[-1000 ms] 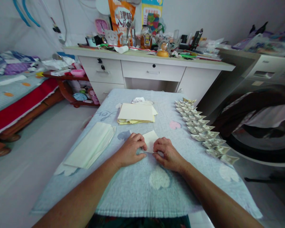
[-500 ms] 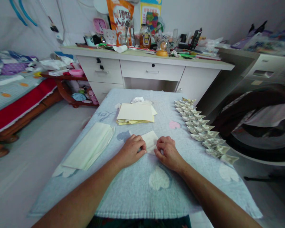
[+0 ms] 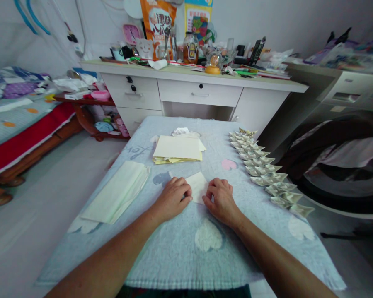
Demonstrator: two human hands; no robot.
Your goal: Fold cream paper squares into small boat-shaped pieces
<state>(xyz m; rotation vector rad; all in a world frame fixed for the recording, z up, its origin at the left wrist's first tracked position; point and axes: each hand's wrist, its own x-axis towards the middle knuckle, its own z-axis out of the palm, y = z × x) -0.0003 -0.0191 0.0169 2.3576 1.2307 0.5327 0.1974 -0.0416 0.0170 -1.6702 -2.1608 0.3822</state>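
A small folded sheet of pale paper [image 3: 197,186] lies on the cloth-covered table between my hands. My left hand [image 3: 175,196] grips its left side, fingers curled and the thumb near the lower edge. On the opposite side, my right hand [image 3: 220,198] has thumb and fingers pinched at the paper's right edge. Beyond them sits a stack of cream and yellow paper [image 3: 178,147]. To the left is a pile of long pale sheets [image 3: 116,192]. Rows of folded paper boats [image 3: 261,167] stand along the table's right side.
The table wears a light blue cloth [image 3: 174,256] with heart prints. Behind it stands a white desk [image 3: 199,89] crowded with jars and packets. A washing machine [image 3: 338,145] is at the right, a bed [image 3: 27,136] at the left.
My right hand has shifted slightly at the paper's right edge, and the fold there looks flatter. The left hand stays nearly where it was. The view has moved a little.
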